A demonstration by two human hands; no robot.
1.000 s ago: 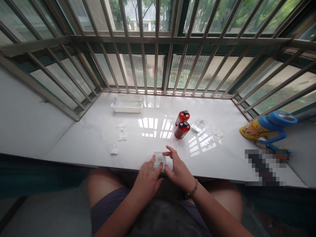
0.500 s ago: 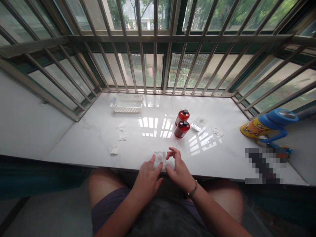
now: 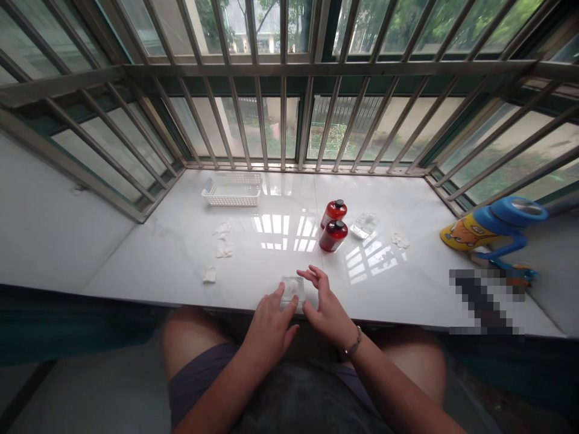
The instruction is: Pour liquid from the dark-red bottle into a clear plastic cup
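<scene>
A small clear plastic box (image 3: pixel 293 287) with a whitish round spot in it lies at the counter's front edge, between my hands. My left hand (image 3: pixel 271 322) steadies it, one fingertip along its left side and another on its near part; the thumb points away from the box. On the other side my right hand (image 3: pixel 328 310) is open, fingers raised and stretched over the far right corner, with the thumb close to the near right corner. Whether the right fingertips touch the box, I cannot tell.
Two red bottles (image 3: pixel 333 236) with black caps stand behind the box. Beside them lies another clear container (image 3: pixel 364 225). White crumpled pieces (image 3: pixel 224 249) lie left, another (image 3: pixel 400 240) right. A white basket (image 3: pixel 231 196) sits at the back; a blue-yellow flask (image 3: pixel 486 226) stands right. Bars close off the window.
My right fingers have straightened and moved slightly left over the box's far edge; they were curled before. My left hand stays in place.
</scene>
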